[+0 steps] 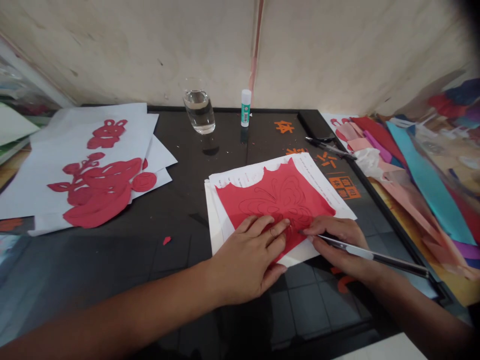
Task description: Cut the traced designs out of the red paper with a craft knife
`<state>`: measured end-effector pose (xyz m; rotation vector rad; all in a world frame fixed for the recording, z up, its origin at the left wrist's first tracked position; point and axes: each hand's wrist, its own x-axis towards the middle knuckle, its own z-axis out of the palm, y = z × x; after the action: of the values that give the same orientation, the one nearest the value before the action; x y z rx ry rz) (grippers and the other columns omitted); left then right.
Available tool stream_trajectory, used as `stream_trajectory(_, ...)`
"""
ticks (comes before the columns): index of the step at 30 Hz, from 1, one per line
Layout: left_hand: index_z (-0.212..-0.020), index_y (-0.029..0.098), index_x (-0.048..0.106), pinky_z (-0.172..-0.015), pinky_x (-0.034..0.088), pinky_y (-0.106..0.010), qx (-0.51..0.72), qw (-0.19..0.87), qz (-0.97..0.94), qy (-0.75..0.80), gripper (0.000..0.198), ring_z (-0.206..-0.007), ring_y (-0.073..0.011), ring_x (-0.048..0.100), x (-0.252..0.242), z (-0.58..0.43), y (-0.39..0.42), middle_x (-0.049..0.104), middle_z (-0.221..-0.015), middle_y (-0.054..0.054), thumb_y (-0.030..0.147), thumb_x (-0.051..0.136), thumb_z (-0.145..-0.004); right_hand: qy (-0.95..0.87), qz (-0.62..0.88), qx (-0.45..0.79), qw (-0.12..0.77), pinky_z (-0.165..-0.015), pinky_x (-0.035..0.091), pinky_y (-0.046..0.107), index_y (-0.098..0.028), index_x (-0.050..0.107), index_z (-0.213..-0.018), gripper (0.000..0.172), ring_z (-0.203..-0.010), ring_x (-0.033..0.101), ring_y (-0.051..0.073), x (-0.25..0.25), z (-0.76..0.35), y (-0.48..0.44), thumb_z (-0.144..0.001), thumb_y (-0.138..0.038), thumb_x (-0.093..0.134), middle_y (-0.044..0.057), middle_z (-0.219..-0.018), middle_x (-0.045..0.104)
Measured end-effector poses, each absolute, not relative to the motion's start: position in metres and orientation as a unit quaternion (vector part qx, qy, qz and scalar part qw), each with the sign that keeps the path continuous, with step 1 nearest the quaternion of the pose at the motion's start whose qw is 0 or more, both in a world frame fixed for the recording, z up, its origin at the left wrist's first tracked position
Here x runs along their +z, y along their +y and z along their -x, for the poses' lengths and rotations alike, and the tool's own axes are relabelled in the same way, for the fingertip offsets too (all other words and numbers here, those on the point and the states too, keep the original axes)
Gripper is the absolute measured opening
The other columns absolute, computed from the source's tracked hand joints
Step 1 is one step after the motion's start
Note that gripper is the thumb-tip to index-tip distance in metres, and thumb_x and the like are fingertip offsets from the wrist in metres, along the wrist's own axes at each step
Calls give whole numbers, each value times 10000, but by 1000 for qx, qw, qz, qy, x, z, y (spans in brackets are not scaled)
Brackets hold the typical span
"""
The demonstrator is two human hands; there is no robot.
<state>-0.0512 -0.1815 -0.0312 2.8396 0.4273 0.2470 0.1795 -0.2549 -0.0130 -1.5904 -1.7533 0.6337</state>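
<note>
A sheet of red paper [258, 195] with an outlined butterfly and a ragged upper edge rests on several white sheets [318, 187], some printed. My left hand [255, 250] lies flat on its lower part, fingers spread, hiding some of the butterfly. Pinched in my right hand [339, 237] is a slim silver-and-black pen-shaped tool [375, 256]. The tip meets the red paper near its lower right edge, just beside my left fingers. Whether the tip is a pen point or a blade is too small to tell.
A glass of water [200, 112] and a glue stick [245, 109] stand at the back of the dark table. Red paper cutouts [108, 185] lie on white sheets at left. Pens [330, 146] and coloured paper strips [423, 175] lie at right. A red scrap [167, 240] sits left of centre.
</note>
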Motion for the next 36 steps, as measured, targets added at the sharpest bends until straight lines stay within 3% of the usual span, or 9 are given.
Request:
stream_trajectory(11, -1380, 142, 464, -1097, 316, -513, 86, 132, -977, 145, 514, -1335, -330, 358, -32, 52, -181, 364, -1552, -59, 453, 420, -973, -668, 618, 266, 320, -569, 521, 256, -216, 695, -800, 99, -633, 679, 166, -13, -186, -257, -831, -189, 604, 18, -726, 716)
stream_trajectory(19, -1341, 151, 519, -1079, 359, -547, 104, 158, -969, 158, 513, -1338, -341, 387, -30, 53, -179, 427, -1481, -153, 471, 499, -940, -699, 578, 270, 325, -584, 504, 249, -218, 715, -854, 91, -624, 650, 141, -11, -186, -255, -870, -245, 630, 14, -742, 706)
stream_trajectory(23, -1352, 164, 514, -1070, 373, -551, 112, 153, -970, 154, 503, -1329, -334, 401, -30, 54, -180, 429, -1481, -148, 464, 485, -950, -708, 570, 281, 308, -557, 488, 245, -210, 700, -785, 107, -573, 622, 130, -7, -195, -257, -859, -242, 630, -3, -695, 694)
stream_trajectory(28, -1353, 173, 518, -1078, 364, -544, 107, 151, -970, 154, 503, -1332, -327, 403, -31, 55, -180, 425, -1490, -144, 473, 483, -951, -626, 656, 220, 360, -526, 499, 266, -225, 714, -804, 116, -581, 639, 164, -4, -204, -258, -815, -340, 703, 12, -693, 709)
stream_trajectory(33, -1474, 164, 374, -1072, 358, -541, 91, 130, -977, 142, 598, -1331, -337, 373, -29, 53, -180, 302, -1580, -88, 435, 474, -951, -624, 653, 250, 348, -632, 544, 276, -242, 726, -878, 116, -703, 683, 179, -6, -199, -256, -858, -329, 652, 16, -816, 740)
stream_trajectory(36, -1478, 189, 370, -1085, 329, -537, 79, 127, -979, 141, 578, -1329, -329, 365, -29, 52, -180, 334, -1569, -45, 436, 446, -960, -608, 671, 250, 344, -669, 557, 284, -232, 722, -943, 153, -775, 698, 193, -12, -193, -255, -877, -330, 625, 31, -877, 749)
